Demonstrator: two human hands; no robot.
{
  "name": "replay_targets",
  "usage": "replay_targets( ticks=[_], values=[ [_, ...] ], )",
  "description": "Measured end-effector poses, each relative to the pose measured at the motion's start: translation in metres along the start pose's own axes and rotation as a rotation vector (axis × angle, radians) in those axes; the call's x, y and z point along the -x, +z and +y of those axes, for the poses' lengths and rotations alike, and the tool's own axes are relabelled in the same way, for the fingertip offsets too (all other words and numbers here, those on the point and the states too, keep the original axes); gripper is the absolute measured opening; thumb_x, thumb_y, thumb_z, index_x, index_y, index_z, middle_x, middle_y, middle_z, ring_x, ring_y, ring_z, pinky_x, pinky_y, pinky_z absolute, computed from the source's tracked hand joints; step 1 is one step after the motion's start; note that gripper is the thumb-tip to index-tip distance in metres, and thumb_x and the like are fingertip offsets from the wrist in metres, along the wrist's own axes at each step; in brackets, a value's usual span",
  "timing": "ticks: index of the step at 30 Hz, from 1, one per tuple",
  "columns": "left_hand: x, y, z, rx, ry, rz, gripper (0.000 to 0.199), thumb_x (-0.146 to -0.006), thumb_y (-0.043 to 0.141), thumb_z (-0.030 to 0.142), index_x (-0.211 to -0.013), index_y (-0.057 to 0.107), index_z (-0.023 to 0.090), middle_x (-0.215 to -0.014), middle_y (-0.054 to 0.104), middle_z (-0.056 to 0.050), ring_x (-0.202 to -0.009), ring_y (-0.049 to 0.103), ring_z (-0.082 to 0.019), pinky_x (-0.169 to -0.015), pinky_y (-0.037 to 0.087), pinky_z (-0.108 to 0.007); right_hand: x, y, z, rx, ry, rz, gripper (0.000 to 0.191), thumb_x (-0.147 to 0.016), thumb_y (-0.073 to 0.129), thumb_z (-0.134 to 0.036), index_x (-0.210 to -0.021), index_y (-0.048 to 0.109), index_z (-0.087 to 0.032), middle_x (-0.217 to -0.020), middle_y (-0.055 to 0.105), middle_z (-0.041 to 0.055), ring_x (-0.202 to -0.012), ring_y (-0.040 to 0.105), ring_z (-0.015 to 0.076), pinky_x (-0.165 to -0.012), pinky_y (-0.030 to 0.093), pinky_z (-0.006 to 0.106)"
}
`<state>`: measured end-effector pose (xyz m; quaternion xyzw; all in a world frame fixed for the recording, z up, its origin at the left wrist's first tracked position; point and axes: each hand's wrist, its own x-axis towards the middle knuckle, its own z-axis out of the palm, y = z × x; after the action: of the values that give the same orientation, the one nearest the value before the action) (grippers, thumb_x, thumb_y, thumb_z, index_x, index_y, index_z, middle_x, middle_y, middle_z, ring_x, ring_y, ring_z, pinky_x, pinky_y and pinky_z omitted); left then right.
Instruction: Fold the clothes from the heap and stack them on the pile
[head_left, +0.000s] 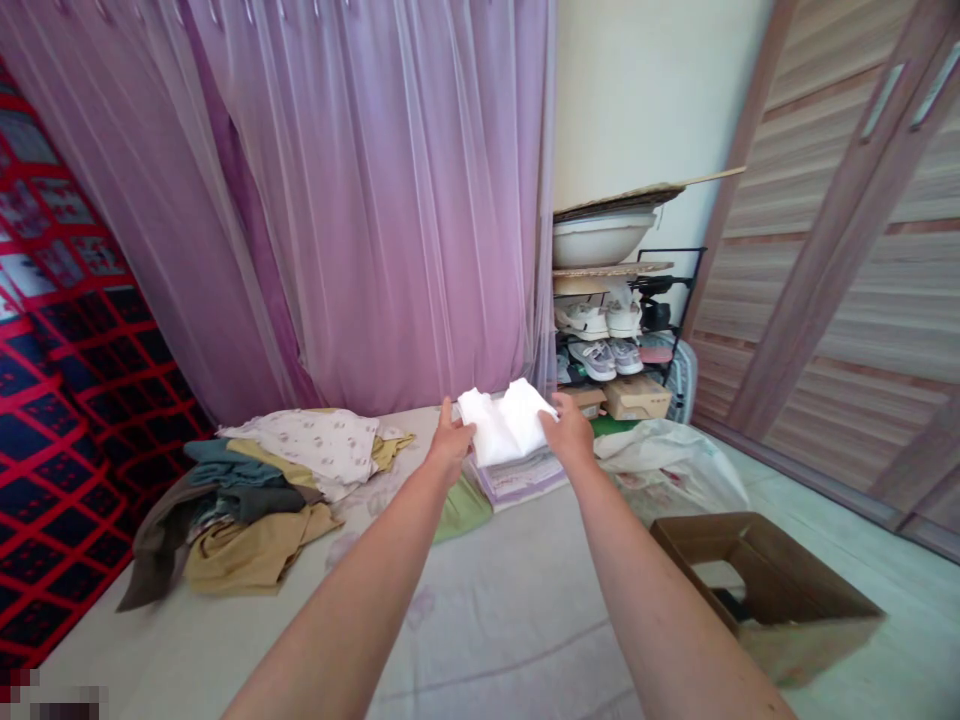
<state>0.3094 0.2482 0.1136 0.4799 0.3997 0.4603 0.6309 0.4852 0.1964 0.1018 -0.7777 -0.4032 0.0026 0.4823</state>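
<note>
A folded white garment (506, 425) is held between my two hands, just above a low stack of folded cloths (517, 480) in grey and lilac. My left hand (451, 440) grips its left edge, with the thumb on top. At the right edge, my right hand (570, 428) pinches it between thumb and fingers. The exact kind of garment cannot be made out. A green folded cloth (463, 510) lies beside the stack, under my left forearm.
Left on the bed (480, 620) lies a heap of loose clothes (262, 500). An open cardboard box (772, 570) stands at the right, near a plastic bag (667, 460). Behind are a shoe rack (615, 320), purple curtains (390, 200) and a wooden wardrobe (832, 250).
</note>
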Motion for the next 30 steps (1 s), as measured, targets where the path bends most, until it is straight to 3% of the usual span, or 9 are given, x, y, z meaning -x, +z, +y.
replay_targets(
  ticks=[3,6,10,16,20,23,24,27,30],
  values=[
    [-0.012,0.006,-0.028,-0.017,-0.051,-0.039,0.079,-0.067,0.063,0.003,-0.14,0.041,0.024,-0.11,0.067,-0.008,-0.072,0.064,-0.011,-0.063,0.049,-0.021,-0.006,0.018,0.025,-0.033,0.05,-0.001,0.043,-0.075,0.049,-0.023,-0.116,0.058,-0.014,-0.101,0.069,0.0114,-0.09,0.063,0.024,-0.08,0.046,0.034],
    [-0.018,0.005,-0.04,-0.043,-0.052,-0.027,0.059,-0.065,0.064,0.002,-0.122,0.061,0.017,-0.109,0.068,-0.01,-0.072,0.063,-0.012,-0.065,0.049,-0.02,-0.008,0.029,0.036,-0.112,0.008,0.101,0.043,-0.075,0.047,-0.026,-0.116,0.057,-0.015,-0.102,0.068,0.0104,-0.09,0.062,0.0229,-0.081,0.046,0.034],
    [-0.027,0.007,-0.037,-0.053,-0.028,-0.018,0.057,-0.067,0.062,0.002,-0.122,0.061,0.018,-0.114,0.067,-0.008,-0.075,0.063,-0.01,-0.069,0.049,-0.019,-0.014,0.032,0.037,-0.152,-0.056,0.209,0.043,-0.077,0.043,-0.027,-0.116,0.056,-0.015,-0.106,0.066,0.011,-0.096,0.059,0.0228,-0.084,0.044,0.034],
    [-0.024,0.007,-0.038,-0.089,-0.063,0.001,0.056,-0.067,0.06,-0.002,-0.121,0.06,0.012,-0.116,0.065,-0.013,-0.074,0.062,-0.01,-0.068,0.049,-0.021,-0.001,0.02,0.035,0.128,-0.006,0.088,0.042,-0.082,0.045,-0.025,-0.12,0.058,-0.013,-0.122,0.06,0.0155,-0.109,0.054,0.0269,-0.092,0.039,0.039],
    [-0.011,-0.006,-0.035,-0.048,-0.012,-0.022,0.042,-0.072,0.063,0.005,-0.112,0.063,0.016,-0.12,0.062,-0.01,-0.087,0.063,-0.012,-0.077,0.051,-0.023,0.011,0.014,-0.001,0.233,-0.316,0.14,0.041,-0.089,0.041,-0.026,-0.127,0.054,-0.019,-0.14,0.046,0.0113,-0.13,0.035,0.0277,-0.104,0.025,0.048],
    [0.007,-0.025,-0.038,0.007,-0.002,0.006,0.029,-0.072,0.067,0.011,-0.101,0.066,0.017,-0.122,0.06,-0.009,-0.097,0.062,-0.015,-0.084,0.051,-0.026,0.012,0.026,-0.029,0.318,-0.595,-0.093,0.041,-0.091,0.04,-0.037,-0.129,0.054,-0.028,-0.144,0.043,0.0059,-0.137,0.024,0.0275,-0.109,0.008,0.056],
    [0.016,-0.034,-0.042,0.015,-0.018,0.023,0.028,-0.072,0.069,0.012,-0.099,0.066,0.018,-0.124,0.059,-0.009,-0.099,0.062,-0.016,-0.085,0.051,-0.028,0.01,0.033,-0.032,0.359,-0.597,-0.197,0.043,-0.091,0.04,-0.043,-0.13,0.052,-0.03,-0.146,0.04,0.0056,-0.138,0.021,0.0297,-0.108,0.005,0.06],
    [0.053,-0.07,-0.06,-0.034,-0.085,0.028,0.031,-0.07,0.074,0.022,-0.101,0.066,0.02,-0.125,0.058,-0.01,-0.099,0.063,-0.018,-0.087,0.052,-0.031,0.006,0.056,-0.025,0.455,-0.426,-0.458,0.058,-0.087,0.036,-0.061,-0.138,0.042,-0.034,-0.148,0.037,0.0071,-0.137,0.018,0.0373,-0.101,0.003,0.07],
    [0.1,-0.112,-0.081,-0.156,-0.113,-0.002,0.05,-0.063,0.077,0.044,-0.106,0.066,0.022,-0.123,0.062,-0.009,-0.101,0.064,-0.023,-0.086,0.052,-0.034,0.003,0.069,-0.008,0.474,-0.36,-0.527,0.063,-0.086,0.031,-0.066,-0.142,0.033,-0.038,-0.147,0.037,0.0065,-0.137,0.018,0.0396,-0.098,0.003,0.074]
  ],
)
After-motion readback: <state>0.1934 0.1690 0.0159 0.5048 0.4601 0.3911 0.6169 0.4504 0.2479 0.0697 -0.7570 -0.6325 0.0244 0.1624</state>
